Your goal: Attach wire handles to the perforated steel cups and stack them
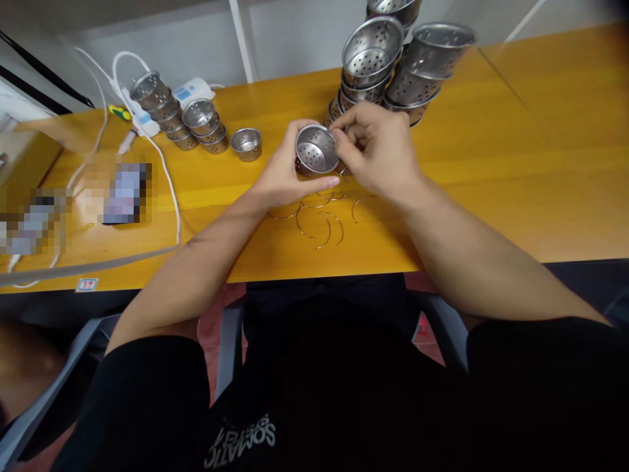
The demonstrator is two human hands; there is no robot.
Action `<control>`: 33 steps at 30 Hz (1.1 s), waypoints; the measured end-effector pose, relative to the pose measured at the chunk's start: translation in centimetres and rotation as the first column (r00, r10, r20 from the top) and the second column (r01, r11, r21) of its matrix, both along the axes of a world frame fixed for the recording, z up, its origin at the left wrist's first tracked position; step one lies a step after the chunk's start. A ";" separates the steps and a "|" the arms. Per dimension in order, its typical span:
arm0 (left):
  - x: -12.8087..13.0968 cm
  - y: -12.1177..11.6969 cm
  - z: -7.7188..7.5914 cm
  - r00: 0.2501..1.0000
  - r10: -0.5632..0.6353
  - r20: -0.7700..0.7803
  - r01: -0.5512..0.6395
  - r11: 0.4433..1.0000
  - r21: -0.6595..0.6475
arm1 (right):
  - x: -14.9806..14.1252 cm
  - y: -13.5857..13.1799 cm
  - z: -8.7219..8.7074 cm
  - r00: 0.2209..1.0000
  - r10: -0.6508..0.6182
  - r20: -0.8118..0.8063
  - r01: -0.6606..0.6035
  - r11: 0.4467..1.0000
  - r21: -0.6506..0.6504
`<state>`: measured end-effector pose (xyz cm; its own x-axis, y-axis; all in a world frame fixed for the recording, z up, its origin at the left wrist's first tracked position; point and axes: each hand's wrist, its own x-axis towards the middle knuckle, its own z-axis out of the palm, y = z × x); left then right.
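My left hand [285,167] is wrapped round a small perforated metal cup [317,149], its mouth tilted toward me. At the cup's right rim, the thumb and fingers of my right hand [376,147] are pinched together. What they pinch, if anything, is too small to make out. Below the hands, several thin curved wire pieces [322,226] lie loose on the yellow table [393,252]. Behind my right hand rise tall stacks of larger perforated metal cups [372,56], partly hidden by it.
Left of my hands stand a single small cup [246,144] and two short stacks of cups [201,121]. A white cable [171,190] loops round a blurred phone [126,193]. A power strip [142,118] lies at the back left. Part of another person [29,367] shows at lower left.
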<state>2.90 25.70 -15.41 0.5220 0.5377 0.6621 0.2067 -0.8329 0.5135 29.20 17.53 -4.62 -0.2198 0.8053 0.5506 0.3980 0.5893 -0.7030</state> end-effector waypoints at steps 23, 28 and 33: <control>0.4 -1.6 1.4 0.999 0.017 -0.034 -0.020 0.997 -0.075 | -0.4 0.9 -1.2 0.972 0.151 -0.179 -0.152 0.988 0.013; -0.1 -1.1 1.7 0.999 -0.040 0.013 0.041 0.995 -0.086 | -0.1 0.9 -0.3 0.893 0.389 -0.227 -0.409 0.911 -0.047; 0.4 -1.5 2.0 0.996 -0.084 0.033 0.086 0.993 -0.083 | 0.2 0.9 -0.3 0.903 0.341 -0.261 -0.375 0.923 -0.091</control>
<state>3.34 24.19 -13.41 0.5490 0.5467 0.6323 0.1206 -0.8004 0.5872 29.35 18.41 -4.92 -0.3850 0.7671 0.5131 -0.0088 0.5529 -0.8332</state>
